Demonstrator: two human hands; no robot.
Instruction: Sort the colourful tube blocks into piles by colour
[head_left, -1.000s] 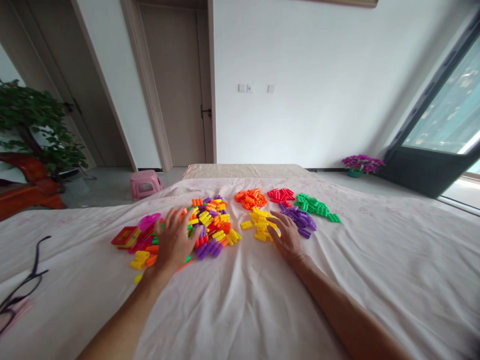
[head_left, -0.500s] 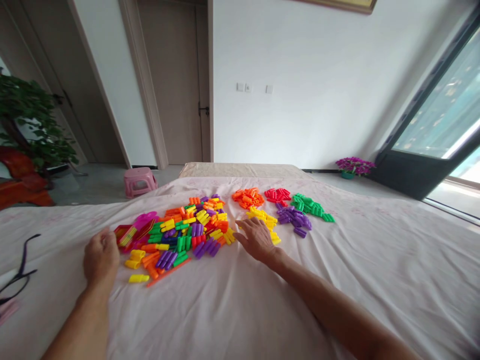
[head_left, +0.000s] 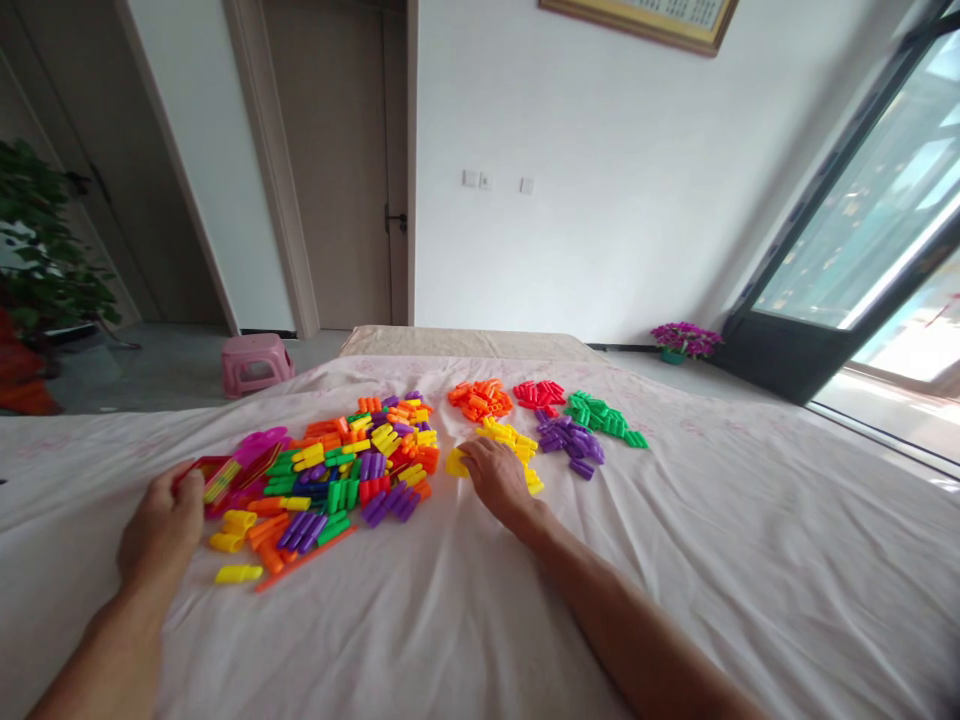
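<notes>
My right hand (head_left: pixel 499 482) is closed on a yellow plastic building block (head_left: pixel 454 462), pinched at the fingertips just above the cloth. Beside and partly under that hand lies a pile of yellow blocks (head_left: pixel 517 440). My left hand (head_left: pixel 161 525) is closed around the near-left edge of a red box (head_left: pixel 204 468), its fingers partly hidden behind it. Pink and yellow pieces are in or against the box. Between my hands spreads a mixed heap of blocks (head_left: pixel 349 475) in orange, yellow, green, purple, red and blue.
Separate piles of orange blocks (head_left: pixel 480 400), red blocks (head_left: pixel 538 394), purple blocks (head_left: pixel 568 438) and green blocks (head_left: pixel 602 414) lie farther right. A thin orange stick (head_left: pixel 306 560) rests before the heap. A pale cloth (head_left: pixel 675 560) covers the table; a pink stool (head_left: pixel 256 365) stands beyond.
My right hand has taken a yellow block from the heap's right edge and drawn it toward the yellow pile. My left hand has closed on the red box. The view has shifted slightly.
</notes>
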